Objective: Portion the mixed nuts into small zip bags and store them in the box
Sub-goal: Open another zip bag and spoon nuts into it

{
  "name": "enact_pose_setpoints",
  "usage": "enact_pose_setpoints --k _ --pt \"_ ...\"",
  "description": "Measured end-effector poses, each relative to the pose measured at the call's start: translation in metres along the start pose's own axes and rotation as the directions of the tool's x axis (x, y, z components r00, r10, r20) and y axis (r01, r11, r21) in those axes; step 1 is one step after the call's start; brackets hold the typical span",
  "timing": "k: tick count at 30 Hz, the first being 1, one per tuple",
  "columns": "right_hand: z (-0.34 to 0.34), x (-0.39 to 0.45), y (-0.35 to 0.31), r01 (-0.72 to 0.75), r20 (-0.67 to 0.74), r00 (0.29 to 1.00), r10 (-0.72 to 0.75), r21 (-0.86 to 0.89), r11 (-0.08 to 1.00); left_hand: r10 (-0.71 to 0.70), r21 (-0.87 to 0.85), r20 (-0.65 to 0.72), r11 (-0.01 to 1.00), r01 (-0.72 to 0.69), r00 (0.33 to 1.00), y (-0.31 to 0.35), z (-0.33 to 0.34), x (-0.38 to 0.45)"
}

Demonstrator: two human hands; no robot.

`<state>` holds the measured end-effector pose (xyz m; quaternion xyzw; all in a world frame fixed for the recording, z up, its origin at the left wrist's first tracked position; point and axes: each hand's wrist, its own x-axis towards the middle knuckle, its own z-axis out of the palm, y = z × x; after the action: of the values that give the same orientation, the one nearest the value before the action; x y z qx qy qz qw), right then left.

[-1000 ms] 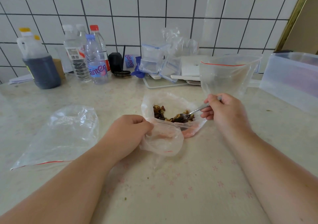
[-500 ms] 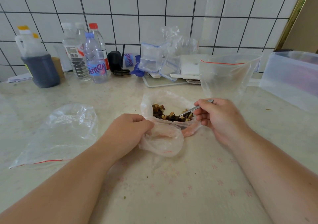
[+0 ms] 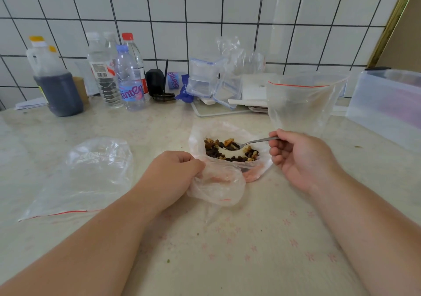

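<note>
far-left back edge: dark liquid jug, water bottles beside it, along the tiled wall
left of counter: flat empty zip bag, red seal toward the near edge
left hand: fingers curled, gripping the rim of the source bag, holding its mouth open
centre: mixed nuts inside source bag, mid-counter
right hand: fingers closed round handle of spoon; bowl sits on the nuts, few pieces on it
right, behind that hand: open zip bag standing upright, looks empty
far-right edge: translucent box, lid state unclear
step: scooping a portion, my read
next: lift spoon level, carry to the upright bag's mouth, tip in; thin film may sag, so aim centre
</note>
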<state>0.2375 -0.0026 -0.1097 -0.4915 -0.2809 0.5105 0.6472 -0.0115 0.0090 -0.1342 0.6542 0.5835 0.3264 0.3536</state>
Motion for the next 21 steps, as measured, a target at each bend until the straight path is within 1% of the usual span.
enact_pose_setpoints --k 2,5,9,11,13,16,19,21 --pt "0.002 -0.003 -0.002 -0.006 0.049 0.999 0.005 0.013 1.000 0.001 -0.008 0.002 1.000 -0.001 1.000 0.000 0.000 0.000" --pt "0.006 -0.011 -0.003 0.021 0.124 0.992 -0.016 -0.034 0.999 0.002 -0.005 0.006 1.000 -0.002 1.000 0.001 0.000 0.000" --pt "0.010 -0.020 -0.002 0.159 0.243 0.963 -0.119 -0.151 0.976 -0.015 -0.017 0.002 1.000 0.015 1.000 0.001 0.000 0.000" --pt "0.010 -0.025 0.000 0.269 0.346 0.920 -0.186 -0.210 0.940 -0.020 -0.020 0.001 1.000 0.020 1.000 0.002 0.000 0.000" --pt "0.010 -0.029 0.003 0.386 0.460 0.856 -0.234 -0.270 0.882 -0.024 -0.017 0.002 1.000 0.024 1.000 0.002 0.000 0.000" --pt "0.011 -0.033 0.006 0.497 0.591 0.774 -0.227 -0.344 0.797 -0.026 -0.007 -0.012 1.000 0.026 1.000 0.003 0.000 0.000" --pt "0.009 -0.035 0.004 0.527 0.641 0.732 -0.230 -0.319 0.788 -0.029 -0.006 -0.040 1.000 0.029 0.999 0.002 0.001 0.000" --pt "0.007 -0.036 0.002 0.544 0.640 0.724 -0.257 -0.301 0.783 -0.028 0.005 -0.042 1.000 0.029 0.999 0.002 0.002 0.001"
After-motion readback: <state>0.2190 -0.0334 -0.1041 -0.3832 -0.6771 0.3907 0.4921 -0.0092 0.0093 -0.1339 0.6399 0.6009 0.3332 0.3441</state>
